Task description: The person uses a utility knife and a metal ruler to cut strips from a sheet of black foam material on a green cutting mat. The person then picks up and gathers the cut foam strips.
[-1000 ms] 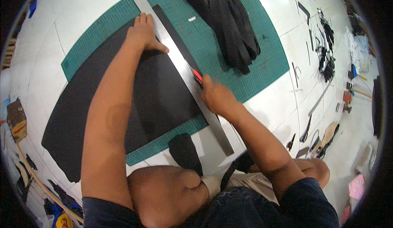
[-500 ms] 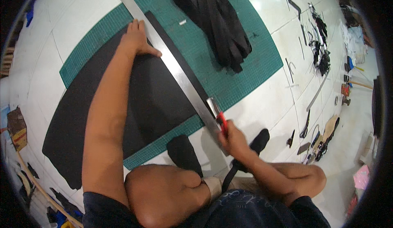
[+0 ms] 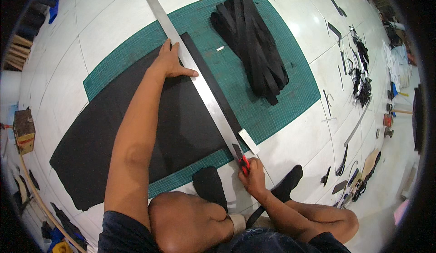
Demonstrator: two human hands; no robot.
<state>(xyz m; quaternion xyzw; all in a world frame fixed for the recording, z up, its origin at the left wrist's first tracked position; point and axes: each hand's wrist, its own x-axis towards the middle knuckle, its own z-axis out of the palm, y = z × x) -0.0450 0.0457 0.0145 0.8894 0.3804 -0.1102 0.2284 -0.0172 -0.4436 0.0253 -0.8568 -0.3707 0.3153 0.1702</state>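
Observation:
My left hand (image 3: 175, 64) presses flat with fingers spread, its fingertips and thumb on a long steel ruler (image 3: 200, 87). The ruler lies diagonally over a large black sheet (image 3: 113, 126), with a narrow strip of the sheet showing past its right side. My right hand (image 3: 254, 176) is closed round a red-handled cutter knife (image 3: 244, 164), held by the ruler's near end. The knife's dark front part points away from me; its blade tip cannot be made out. A small white rectangular piece (image 3: 249, 141) lies just beside it, at the mat's near edge.
A green cutting mat (image 3: 299, 80) lies under the sheet on white floor tiles. On it rest a bundle of black straps (image 3: 254, 49) and a white scrap (image 3: 220, 48). Black offcuts (image 3: 361, 80) and tools are scattered right. My folded legs are close by.
The view has shifted, so the mat and sheet sit lower and further right. My right hand has turned the knife, and the white piece now shows beside it. My left hand stays on the ruler.

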